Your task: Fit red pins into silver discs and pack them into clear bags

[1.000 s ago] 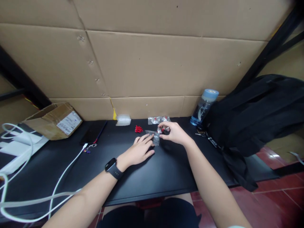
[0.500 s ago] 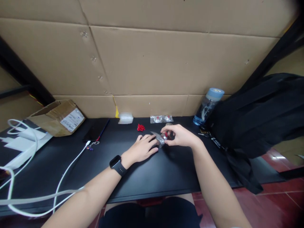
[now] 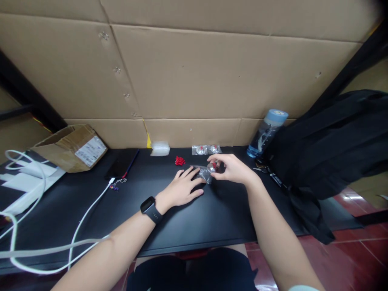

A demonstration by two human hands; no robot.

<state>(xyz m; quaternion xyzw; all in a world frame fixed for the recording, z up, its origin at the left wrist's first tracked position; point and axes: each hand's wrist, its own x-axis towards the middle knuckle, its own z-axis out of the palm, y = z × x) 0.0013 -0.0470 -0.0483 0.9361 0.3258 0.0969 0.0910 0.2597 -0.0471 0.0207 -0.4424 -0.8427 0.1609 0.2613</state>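
On the black table, a small clear plastic bag (image 3: 205, 173) lies beneath the fingertips of my left hand (image 3: 183, 186), whose fingers are spread. My right hand (image 3: 232, 169) pinches a small round silver-and-red item (image 3: 212, 166) at the bag's right end. Whether any of the item is still inside the bag cannot be made out. A little pile of red pieces (image 3: 180, 161) sits behind my left hand. Two flat clear packets, each with a round silver-and-red item, lie at the back: the left packet (image 3: 200, 150) and the right packet (image 3: 214, 149).
A stack of clear bags (image 3: 160, 148) lies by the cardboard wall. Left are an open cardboard box (image 3: 71, 147), a phone (image 3: 119, 166) and white cables (image 3: 72, 244). A blue-lidded bottle (image 3: 264, 135), keys and a black backpack (image 3: 327, 141) stand at the right.
My right hand has shifted slightly up and right with the round item. The bag lies flatter under my left hand, whose fingers have spread more.
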